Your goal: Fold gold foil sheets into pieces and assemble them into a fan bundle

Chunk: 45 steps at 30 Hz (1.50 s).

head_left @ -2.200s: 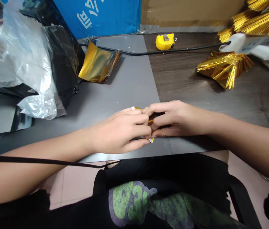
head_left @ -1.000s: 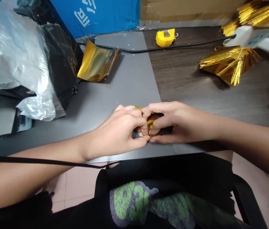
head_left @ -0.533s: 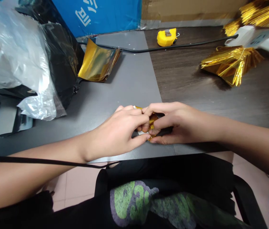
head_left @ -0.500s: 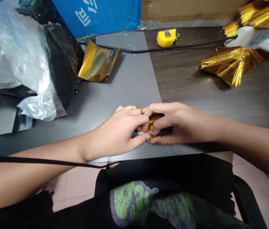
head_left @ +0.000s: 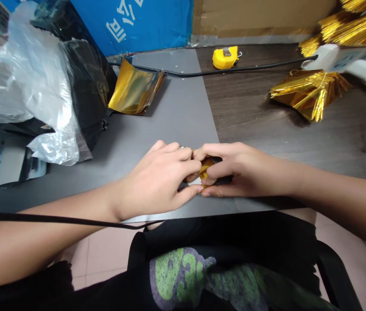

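Near the bench's point(head_left: 183, 114) front edge, between both hands: gold foil point(head_left: 205, 167). Left hand point(head_left: 165, 179) curled over it, mostly closed, thumb tip meeting the right's. Right hand point(head_left: 239, 168) half-curled, pinching foil at fingertips. White bit point(head_left: 195, 182) beside it, can't tell if attached. Thin foil likely creases easily: I'd pin with left, press lightly and evenly with right.
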Tool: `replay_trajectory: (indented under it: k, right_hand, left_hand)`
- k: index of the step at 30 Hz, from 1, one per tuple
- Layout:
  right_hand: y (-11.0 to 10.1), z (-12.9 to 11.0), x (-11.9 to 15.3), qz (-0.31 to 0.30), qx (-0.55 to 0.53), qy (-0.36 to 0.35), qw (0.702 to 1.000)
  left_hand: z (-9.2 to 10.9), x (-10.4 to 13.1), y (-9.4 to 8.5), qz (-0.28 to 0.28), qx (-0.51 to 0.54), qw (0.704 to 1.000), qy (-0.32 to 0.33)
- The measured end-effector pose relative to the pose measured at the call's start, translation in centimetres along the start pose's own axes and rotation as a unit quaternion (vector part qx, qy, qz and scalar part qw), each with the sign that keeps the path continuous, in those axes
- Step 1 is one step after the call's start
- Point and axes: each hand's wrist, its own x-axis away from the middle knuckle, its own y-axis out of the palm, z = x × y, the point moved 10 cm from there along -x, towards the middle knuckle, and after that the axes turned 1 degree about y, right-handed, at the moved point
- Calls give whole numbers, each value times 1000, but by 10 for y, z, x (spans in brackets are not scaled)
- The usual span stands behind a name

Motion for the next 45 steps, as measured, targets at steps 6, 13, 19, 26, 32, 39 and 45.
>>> replay_trajectory:
  k: [6,13,19,26,32,39,45]
  right_hand:
    - [2,-1,1,-6,43,-4,999]
    - [2,-2,0,0,51,6,999]
    - [4,-3,0,-13,60,22,998]
    - [3,-1,-2,-46,24,-7,999]
    - [-8,7,0,-79,5,-61,995]
    - [-27,7,4,-49,68,-102,991]
    - [-42,25,13,-20,147,-91,985]
  left_hand:
    - [0,1,2,-12,-2,1000,-10]
    - [-1,1,2,-21,-3,1000,-21]
    - [-6,4,2,-43,-35,998,-40]
    - [-25,0,-4,-76,14,997,-30]
    - [-20,-4,-35,73,-77,984,145]
    - [-24,-8,-20,70,11,982,175]
    - [-7,-1,-21,37,-37,970,236]
